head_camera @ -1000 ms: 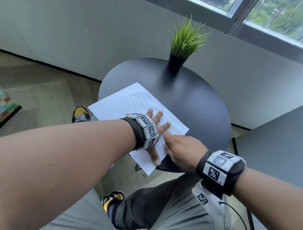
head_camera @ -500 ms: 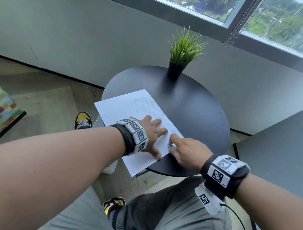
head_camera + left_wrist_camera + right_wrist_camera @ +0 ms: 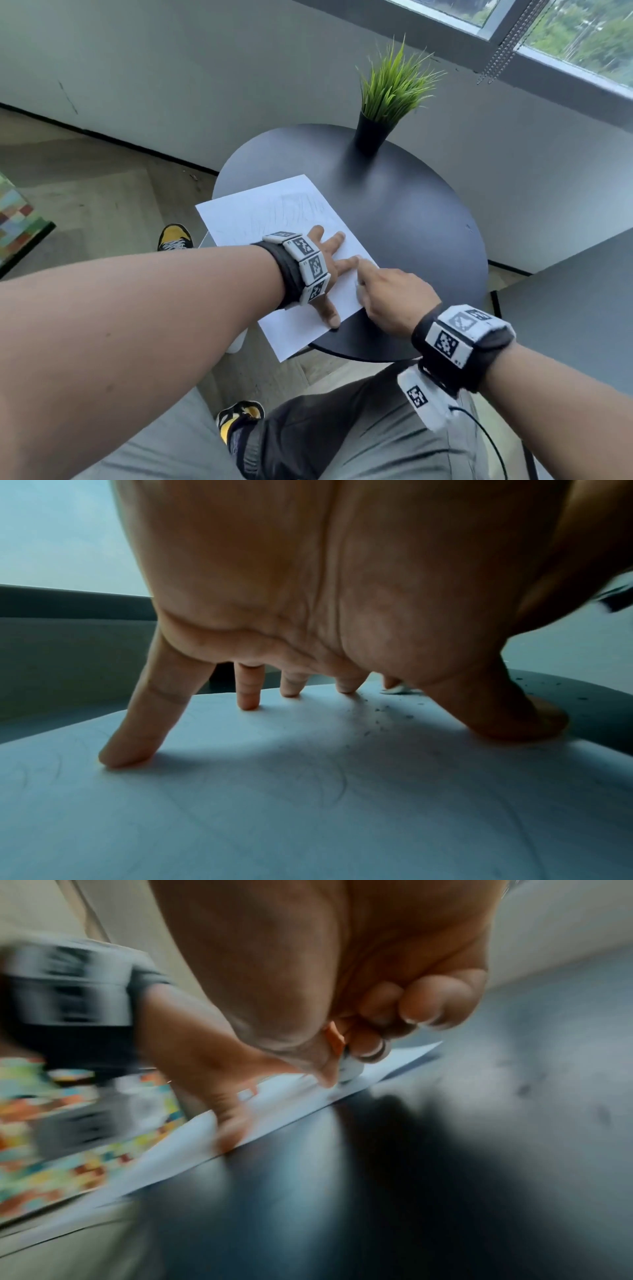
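**A:** First entry, the sheet?

**B:** We list one white paper [image 3: 260, 212] with faint pencil marks. It lies on the round black table [image 3: 411, 219] at the near-left edge, and its left and near corners hang past the rim. It is in the same place as half a second ago.

**A:** Hands?

**B:** We record the left hand [image 3: 330, 255] with straight, splayed fingers, tips and thumb pressing the paper and gripping nothing. The fingers are spread wider than before. The right hand [image 3: 394, 298] has its fingers curled round a white eraser [image 3: 350, 1066] with an orange part above. The eraser's end sits on the paper near the sheet's right corner. The right forefinger now meets the left forefinger's tip, where earlier a strip of paper shows between them.

**A:** Loose matter?

**B:** Dark eraser crumbs [image 3: 380, 710] lie on the paper between the left forefinger and thumb. More lie on the bare table past the thumb.

**A:** Surroundings?

**B:** We count one potted grass plant [image 3: 390, 89] at the table's far edge, well apart from the sheet. A yellow-and-black shoe [image 3: 174, 236] is on the floor beyond the left edge, and a window [image 3: 582, 34] is above the wall.

**A:** Obstructions?

**B:** In the head view the left forearm [image 3: 137, 325] and tagged wristband [image 3: 310, 263] cover the sheet's middle and most of the left hand's back. The right hand hides the eraser there. The right wrist view is smeared, so we cannot tell the eraser's shape.
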A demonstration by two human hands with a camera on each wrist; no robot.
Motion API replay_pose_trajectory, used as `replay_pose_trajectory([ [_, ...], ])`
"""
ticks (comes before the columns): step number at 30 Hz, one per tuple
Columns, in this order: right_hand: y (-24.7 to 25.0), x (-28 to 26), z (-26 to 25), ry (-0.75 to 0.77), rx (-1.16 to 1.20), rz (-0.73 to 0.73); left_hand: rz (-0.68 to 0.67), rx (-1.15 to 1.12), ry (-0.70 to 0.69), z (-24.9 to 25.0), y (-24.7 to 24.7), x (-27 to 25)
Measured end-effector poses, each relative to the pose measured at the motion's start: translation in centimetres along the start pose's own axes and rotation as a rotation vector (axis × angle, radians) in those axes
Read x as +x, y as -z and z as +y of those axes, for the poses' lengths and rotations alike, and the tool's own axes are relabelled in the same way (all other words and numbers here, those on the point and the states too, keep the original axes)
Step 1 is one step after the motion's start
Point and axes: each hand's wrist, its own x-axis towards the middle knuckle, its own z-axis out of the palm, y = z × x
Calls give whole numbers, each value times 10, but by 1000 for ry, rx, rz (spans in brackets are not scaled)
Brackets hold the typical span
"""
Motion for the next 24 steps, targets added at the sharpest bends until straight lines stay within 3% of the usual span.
replay_pose_trajectory([
  [3, 15, 32, 20, -118, 75, 32, 5, 27, 2, 2, 1, 1],
  [8, -8, -7, -10, 20, -22, -24, -1, 14, 6, 1, 0, 1],
  [13, 10, 28, 16, -150, 61, 34, -1, 12, 7, 1, 0, 3],
  [18, -9, -13, -15, 21, -57, -9, 10, 9, 3, 0, -2, 2],
  [22, 5, 19, 11, -162, 3, 33, 15, 17, -2, 0, -1, 2],
  [24, 6, 23, 11, -150, -14, 52, 12, 24, 6, 0, -1, 2],
])
